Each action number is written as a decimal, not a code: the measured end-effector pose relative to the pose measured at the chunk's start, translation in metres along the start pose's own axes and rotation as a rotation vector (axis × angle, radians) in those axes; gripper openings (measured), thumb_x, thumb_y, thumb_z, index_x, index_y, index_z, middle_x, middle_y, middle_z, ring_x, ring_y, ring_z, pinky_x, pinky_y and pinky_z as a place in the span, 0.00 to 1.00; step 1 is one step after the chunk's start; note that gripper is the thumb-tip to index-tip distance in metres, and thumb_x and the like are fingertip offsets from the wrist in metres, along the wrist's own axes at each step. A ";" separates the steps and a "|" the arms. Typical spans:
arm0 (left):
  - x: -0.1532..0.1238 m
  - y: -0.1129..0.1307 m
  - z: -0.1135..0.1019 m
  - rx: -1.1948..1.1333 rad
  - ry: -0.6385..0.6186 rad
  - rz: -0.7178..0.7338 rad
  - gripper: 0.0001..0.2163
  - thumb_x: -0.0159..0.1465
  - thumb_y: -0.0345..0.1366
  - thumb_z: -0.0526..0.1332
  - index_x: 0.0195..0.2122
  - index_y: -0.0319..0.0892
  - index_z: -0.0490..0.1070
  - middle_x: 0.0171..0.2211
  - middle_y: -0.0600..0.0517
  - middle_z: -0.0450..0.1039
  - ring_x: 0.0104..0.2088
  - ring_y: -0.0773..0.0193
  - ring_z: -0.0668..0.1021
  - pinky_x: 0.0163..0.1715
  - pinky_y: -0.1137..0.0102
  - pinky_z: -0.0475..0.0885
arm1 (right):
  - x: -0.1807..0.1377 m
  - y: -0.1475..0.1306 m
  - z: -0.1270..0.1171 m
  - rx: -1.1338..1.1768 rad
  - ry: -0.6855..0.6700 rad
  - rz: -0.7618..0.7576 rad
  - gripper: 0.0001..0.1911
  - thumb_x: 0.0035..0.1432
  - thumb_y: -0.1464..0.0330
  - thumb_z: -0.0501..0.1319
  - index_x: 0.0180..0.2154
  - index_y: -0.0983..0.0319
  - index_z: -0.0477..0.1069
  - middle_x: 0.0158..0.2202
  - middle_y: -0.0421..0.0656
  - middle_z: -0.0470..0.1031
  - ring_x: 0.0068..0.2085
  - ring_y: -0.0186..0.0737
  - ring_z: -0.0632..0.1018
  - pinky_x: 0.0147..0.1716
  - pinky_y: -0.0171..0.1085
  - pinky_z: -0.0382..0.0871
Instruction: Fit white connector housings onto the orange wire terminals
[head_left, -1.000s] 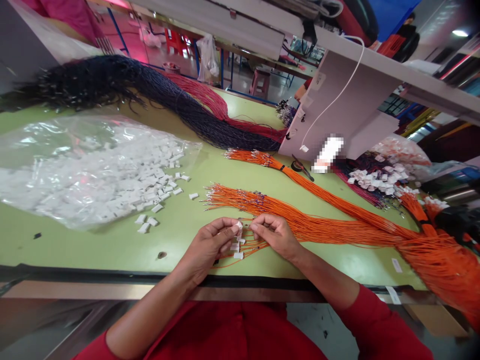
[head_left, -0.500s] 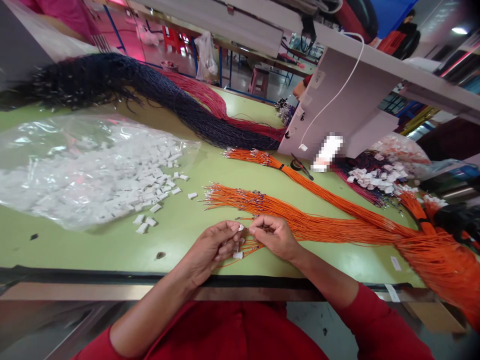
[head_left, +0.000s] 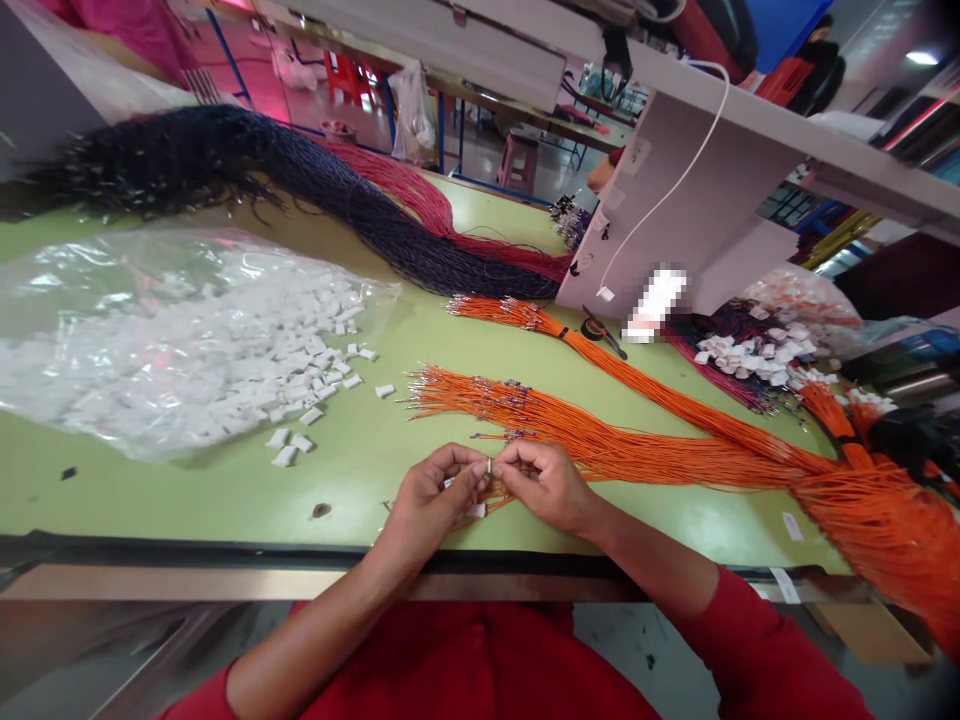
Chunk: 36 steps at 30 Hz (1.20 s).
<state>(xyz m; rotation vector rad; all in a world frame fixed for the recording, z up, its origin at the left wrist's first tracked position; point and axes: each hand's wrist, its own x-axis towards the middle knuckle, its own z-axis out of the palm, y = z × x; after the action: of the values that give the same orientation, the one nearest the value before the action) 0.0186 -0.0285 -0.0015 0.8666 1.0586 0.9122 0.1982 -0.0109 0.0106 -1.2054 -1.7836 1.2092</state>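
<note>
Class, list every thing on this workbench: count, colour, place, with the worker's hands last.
white connector: one, white, pinched between both hands
orange wires: two long bundles, orange, table centre to right
dark wires: one bundle, black, far left
red wires: one bundle, red, beside dark wires
plastic bag: one, clear, left, holding white parts
loose connectors: many, white, at bag's mouth
table: one, green
left hand: pinching white connector
right hand: pinching white connector

Left hand (head_left: 431, 495) and right hand (head_left: 544, 485) meet, fingertips apparently pinched together, forearms converging.
</note>
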 end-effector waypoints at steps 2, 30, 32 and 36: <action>-0.002 0.000 0.001 -0.004 0.012 -0.009 0.18 0.57 0.50 0.69 0.37 0.40 0.74 0.30 0.51 0.76 0.29 0.65 0.77 0.31 0.69 0.76 | 0.000 -0.002 -0.002 -0.011 -0.045 0.030 0.08 0.61 0.68 0.59 0.31 0.63 0.72 0.24 0.38 0.71 0.25 0.31 0.69 0.25 0.30 0.63; 0.006 0.018 -0.027 1.011 -0.150 0.424 0.12 0.68 0.37 0.54 0.40 0.45 0.79 0.35 0.47 0.81 0.33 0.58 0.80 0.34 0.68 0.70 | 0.042 -0.016 -0.018 -0.807 -0.137 -0.238 0.08 0.67 0.74 0.59 0.36 0.62 0.77 0.37 0.44 0.79 0.40 0.40 0.76 0.41 0.37 0.66; 0.002 0.018 -0.027 1.010 -0.229 0.405 0.13 0.68 0.35 0.53 0.39 0.45 0.79 0.34 0.48 0.81 0.33 0.58 0.80 0.34 0.69 0.70 | 0.043 -0.015 -0.010 -1.070 -0.213 -0.258 0.09 0.66 0.74 0.59 0.34 0.64 0.77 0.37 0.47 0.78 0.41 0.43 0.74 0.41 0.40 0.65; -0.004 0.018 -0.027 1.045 -0.294 0.365 0.15 0.69 0.34 0.51 0.40 0.44 0.79 0.36 0.47 0.81 0.35 0.57 0.81 0.36 0.67 0.70 | 0.040 -0.018 0.002 -1.390 -0.255 -0.325 0.09 0.65 0.78 0.57 0.36 0.67 0.77 0.37 0.52 0.76 0.43 0.49 0.73 0.42 0.45 0.64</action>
<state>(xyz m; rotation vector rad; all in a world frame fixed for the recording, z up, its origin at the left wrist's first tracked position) -0.0118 -0.0212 0.0092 2.0438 1.1152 0.4406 0.1766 0.0236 0.0279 -1.3025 -2.9710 -0.2705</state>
